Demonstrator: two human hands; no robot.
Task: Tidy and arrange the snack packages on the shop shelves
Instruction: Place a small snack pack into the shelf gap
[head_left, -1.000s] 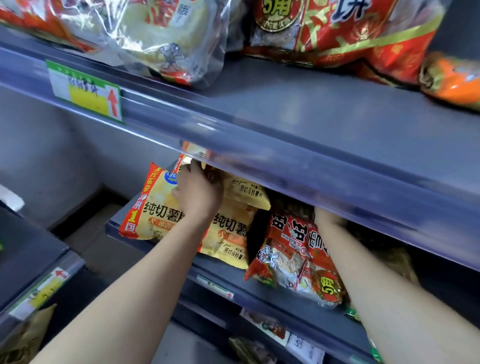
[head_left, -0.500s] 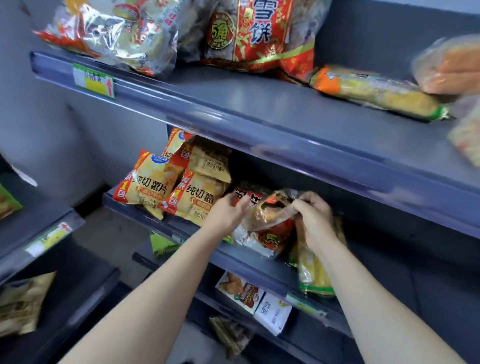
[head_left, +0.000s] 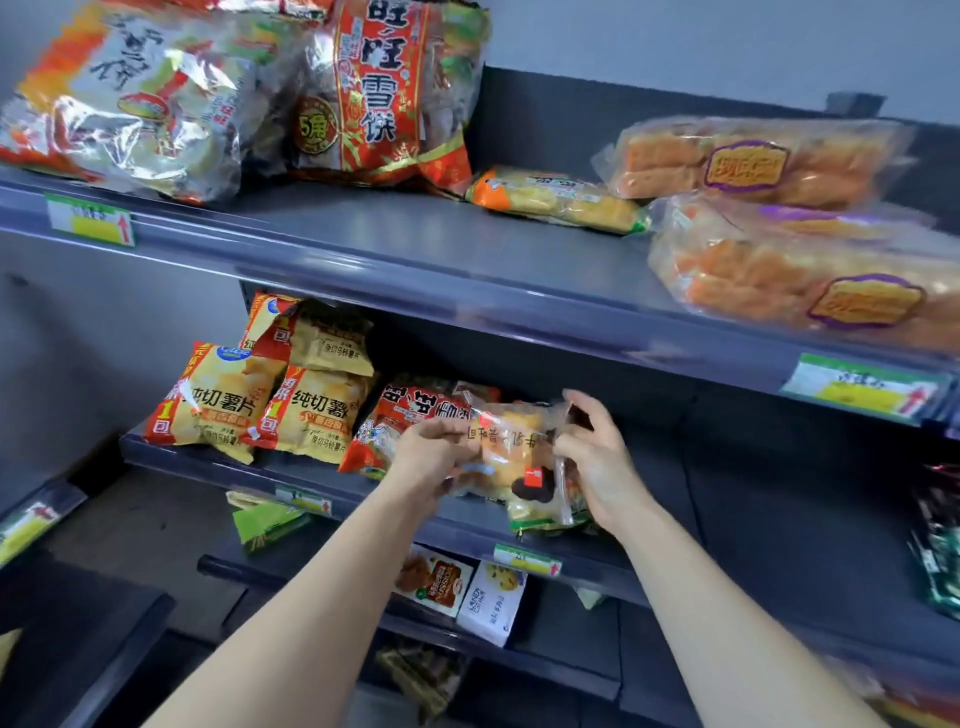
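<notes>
A clear bread package (head_left: 514, 457) with a yellow-orange bun inside is held above the middle shelf (head_left: 467, 525). My left hand (head_left: 431, 457) grips its left edge, and my right hand (head_left: 597, 462) holds its right side. A red rice-cracker bag (head_left: 410, 415) lies just behind and left of it. Yellow potato-chip bags (head_left: 218, 400) sit at the shelf's left end, stacked two high. Under the bread package lies another yellow and green packet (head_left: 540, 517).
The top shelf (head_left: 415, 254) carries large rice-cracker bags (head_left: 374, 93), a long orange-ended bread packet (head_left: 556, 200) and two clear cake packs (head_left: 779, 260). Below are small boxes (head_left: 488, 603) and a green packet (head_left: 265, 522). Dark packets (head_left: 940, 545) hang at the right edge.
My left hand left the chip bags and joined my right hand on the clear bread package. The view pulled back and up, showing more of the top shelf.
</notes>
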